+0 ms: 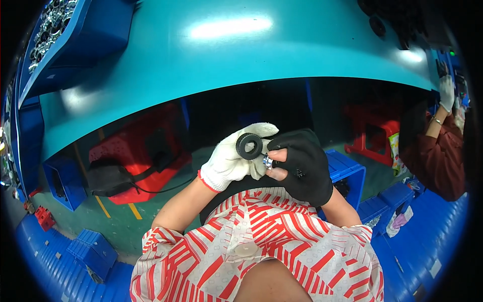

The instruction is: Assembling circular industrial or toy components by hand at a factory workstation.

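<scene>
My left hand (229,157), in a white knit glove with a red cuff edge, holds a small black ribbed tyre (243,146). The open centre of the tyre faces up toward me. My right hand (304,163) wears a black glove, with the thumb and forefinger tips bare. Between those tips it pinches a small shiny silver wheel rim (268,161). The rim is just right of the tyre and slightly lower, close to it; whether the two touch I cannot tell. Both hands are in front of my chest, on the near side of the table edge.
A teal table (211,60) curves across the far side. At its left, a blue bin (75,55) holds silver parts; black pieces (397,20) lie far right. Red stools (143,148) and blue crates (93,251) stand around me. Another person (437,156) works at the right.
</scene>
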The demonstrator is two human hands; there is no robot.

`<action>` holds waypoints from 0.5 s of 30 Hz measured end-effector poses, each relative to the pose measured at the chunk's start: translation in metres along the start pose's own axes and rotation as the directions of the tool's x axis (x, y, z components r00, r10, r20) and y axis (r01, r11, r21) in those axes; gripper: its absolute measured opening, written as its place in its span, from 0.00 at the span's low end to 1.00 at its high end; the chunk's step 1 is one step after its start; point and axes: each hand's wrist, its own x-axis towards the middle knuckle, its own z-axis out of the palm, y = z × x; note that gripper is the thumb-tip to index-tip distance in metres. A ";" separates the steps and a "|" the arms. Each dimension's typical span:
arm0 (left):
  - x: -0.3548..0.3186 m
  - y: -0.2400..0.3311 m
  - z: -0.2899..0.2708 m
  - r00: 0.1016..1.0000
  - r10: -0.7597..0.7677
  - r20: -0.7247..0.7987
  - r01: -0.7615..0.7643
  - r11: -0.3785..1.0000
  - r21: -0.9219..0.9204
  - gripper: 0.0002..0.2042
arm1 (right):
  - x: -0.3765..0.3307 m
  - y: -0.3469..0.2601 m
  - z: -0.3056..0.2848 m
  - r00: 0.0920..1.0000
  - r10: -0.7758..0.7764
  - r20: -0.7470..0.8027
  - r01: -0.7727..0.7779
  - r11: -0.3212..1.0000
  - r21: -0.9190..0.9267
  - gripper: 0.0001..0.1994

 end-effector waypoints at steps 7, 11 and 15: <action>0.000 0.000 -0.001 1.000 0.005 0.015 -0.005 1.000 0.022 0.19 | -0.001 0.001 0.000 1.000 0.002 0.003 -0.002 1.000 -0.015 0.17; 0.000 -0.001 0.003 0.999 0.022 -0.027 -0.020 0.997 0.077 0.19 | -0.002 0.002 0.001 1.000 0.016 0.009 -0.016 1.000 -0.011 0.16; 0.002 0.009 -0.008 0.998 0.040 0.041 -0.050 0.965 0.257 0.20 | -0.004 0.007 0.002 0.992 0.128 -0.006 -0.128 0.992 0.007 0.16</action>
